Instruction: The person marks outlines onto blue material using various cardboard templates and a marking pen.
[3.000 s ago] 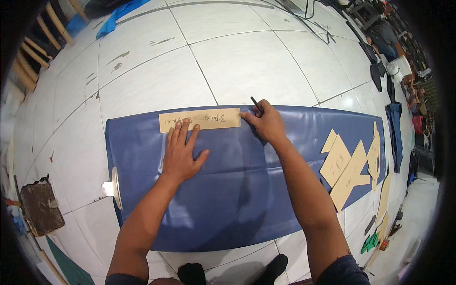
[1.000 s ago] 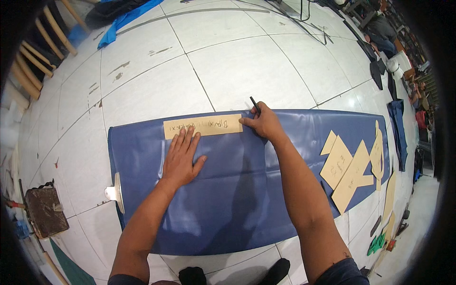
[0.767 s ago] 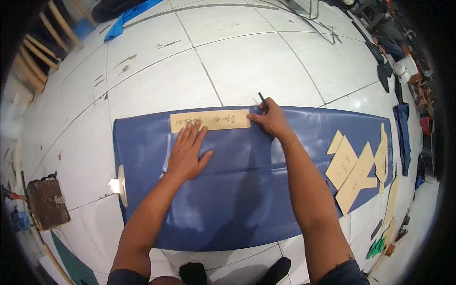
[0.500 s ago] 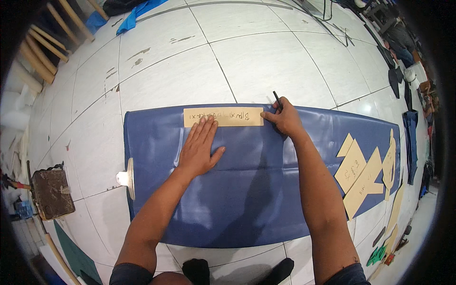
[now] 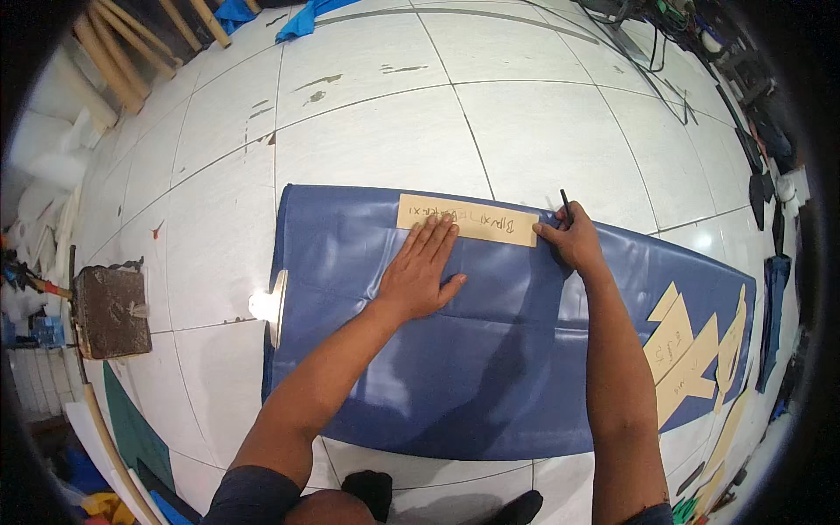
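Prob. pen (image 5: 566, 205), tip behind R hand (image 5: 577, 241)

The strip (image 5: 483, 222) is tan, the sheet (image 5: 346, 254) plain blue.

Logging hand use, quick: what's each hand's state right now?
Left hand: open, palm down, fingers on the tan strip, gripping nothing.
Right hand: closed, holding a thin black pen-like tool.

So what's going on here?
A person's left hand lies across the near edge of a tan card strip, on a blue sheet spread over floor tiles. The right hand, at the strip's right end, holds a black pen. More card pieces lie near the sheet's right end; a metal clip sits at its left edge.
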Motion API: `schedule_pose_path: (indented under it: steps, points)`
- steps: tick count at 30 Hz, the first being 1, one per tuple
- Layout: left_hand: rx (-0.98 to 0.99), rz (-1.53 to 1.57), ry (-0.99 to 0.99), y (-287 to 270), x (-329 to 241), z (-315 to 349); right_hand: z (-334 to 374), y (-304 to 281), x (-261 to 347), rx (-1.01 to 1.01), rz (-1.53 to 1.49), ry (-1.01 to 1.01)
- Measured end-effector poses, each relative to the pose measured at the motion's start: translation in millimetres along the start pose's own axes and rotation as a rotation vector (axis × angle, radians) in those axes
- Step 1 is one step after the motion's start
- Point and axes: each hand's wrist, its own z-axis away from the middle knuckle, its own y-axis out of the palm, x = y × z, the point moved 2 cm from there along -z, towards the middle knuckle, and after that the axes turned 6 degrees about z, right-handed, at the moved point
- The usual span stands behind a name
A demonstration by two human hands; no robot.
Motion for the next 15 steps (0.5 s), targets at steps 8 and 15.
schedule_pose_path:
  steps: [8,15]
  points:
    - [-0.003,0.007,-0.005,-2.1,0.4,1.7,-4.6,2.6,-2.8,0.011,0.008,-0.011]
    - [0.004,0.016,-0.027,-4.9,-0.8,-0.3,-1.3,1.5,1.8,0.021,0.022,0.014]
